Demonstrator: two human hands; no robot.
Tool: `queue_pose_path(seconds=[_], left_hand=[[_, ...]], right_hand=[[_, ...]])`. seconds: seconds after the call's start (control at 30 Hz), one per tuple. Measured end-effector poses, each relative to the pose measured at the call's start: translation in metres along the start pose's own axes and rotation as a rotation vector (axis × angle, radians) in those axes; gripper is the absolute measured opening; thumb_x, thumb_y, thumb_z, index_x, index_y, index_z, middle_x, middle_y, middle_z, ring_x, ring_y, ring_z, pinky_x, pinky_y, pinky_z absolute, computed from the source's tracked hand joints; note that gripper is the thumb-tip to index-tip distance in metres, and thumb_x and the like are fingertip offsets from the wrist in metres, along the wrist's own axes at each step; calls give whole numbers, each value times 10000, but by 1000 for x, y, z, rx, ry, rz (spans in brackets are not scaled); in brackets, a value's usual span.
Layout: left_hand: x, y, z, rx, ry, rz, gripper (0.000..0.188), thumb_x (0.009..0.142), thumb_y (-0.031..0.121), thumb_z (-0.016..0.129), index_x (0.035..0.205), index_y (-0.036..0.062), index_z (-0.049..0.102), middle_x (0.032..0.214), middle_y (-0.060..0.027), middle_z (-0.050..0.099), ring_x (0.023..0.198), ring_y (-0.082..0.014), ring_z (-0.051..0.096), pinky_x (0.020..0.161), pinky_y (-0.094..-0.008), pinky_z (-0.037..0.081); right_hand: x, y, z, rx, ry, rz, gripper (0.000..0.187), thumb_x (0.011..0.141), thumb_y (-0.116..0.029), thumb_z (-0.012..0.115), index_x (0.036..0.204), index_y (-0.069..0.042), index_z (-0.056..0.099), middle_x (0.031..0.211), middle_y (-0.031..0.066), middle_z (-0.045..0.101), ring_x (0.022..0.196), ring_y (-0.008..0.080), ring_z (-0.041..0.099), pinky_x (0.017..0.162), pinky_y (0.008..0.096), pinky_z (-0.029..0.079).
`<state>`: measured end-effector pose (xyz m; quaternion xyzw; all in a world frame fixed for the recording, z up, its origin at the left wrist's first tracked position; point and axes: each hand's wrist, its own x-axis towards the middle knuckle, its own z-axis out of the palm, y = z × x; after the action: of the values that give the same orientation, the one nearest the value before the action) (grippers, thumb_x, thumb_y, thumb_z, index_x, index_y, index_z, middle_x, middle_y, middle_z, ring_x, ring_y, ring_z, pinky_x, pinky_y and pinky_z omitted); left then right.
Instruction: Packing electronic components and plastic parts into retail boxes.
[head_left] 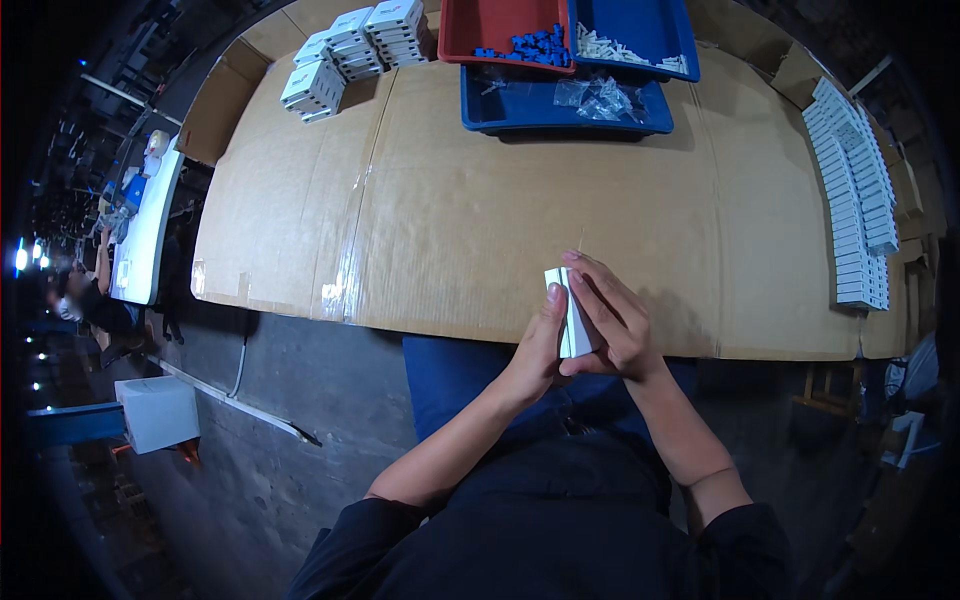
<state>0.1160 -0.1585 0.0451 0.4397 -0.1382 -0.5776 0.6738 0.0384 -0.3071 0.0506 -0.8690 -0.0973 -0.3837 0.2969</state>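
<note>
Between my two hands, at the near edge of the cardboard-covered table (500, 230), is a small white box (574, 325) held on edge, with a dark line along its length. My left hand (541, 345) presses its left side, the thumb lying on the upper part. Around the right side wraps my right hand (618, 325), its fingers reaching over the far end and its thumb near the close end. The palms hide much of the box's faces.
At the back stand a red bin (507, 20) with blue plastic pieces, a blue bin (640, 15) with white pieces, and another blue bin (500, 115) with clear bags. White boxes are stacked far left (315, 88) and in rows at right (840, 210). A person (105, 310) works at left.
</note>
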Motion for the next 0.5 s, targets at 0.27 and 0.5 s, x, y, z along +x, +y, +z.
queue_pose_path(seconds=[0.27, 0.5], left_hand=[[7, -1, 5, -58, 72, 1, 777, 1069, 712, 261, 1427, 57, 477, 1157, -98, 652, 1037, -178, 665, 902, -335, 549], [23, -35, -5, 389, 279, 627, 566, 1107, 336, 554, 1526, -3, 381, 1231, -72, 606, 1182, -180, 601, 1076, -362, 464]], right_hand=[[-11, 5, 14, 114, 85, 192, 965, 925, -718, 581, 1375, 136, 581, 1335, 323, 634, 1204, 458, 668, 1011, 472, 556], [-9, -5, 20, 613, 210, 604, 865, 1054, -658, 423, 1455, 101, 540, 1544, 275, 505, 1438, 354, 508, 1173, 402, 397]])
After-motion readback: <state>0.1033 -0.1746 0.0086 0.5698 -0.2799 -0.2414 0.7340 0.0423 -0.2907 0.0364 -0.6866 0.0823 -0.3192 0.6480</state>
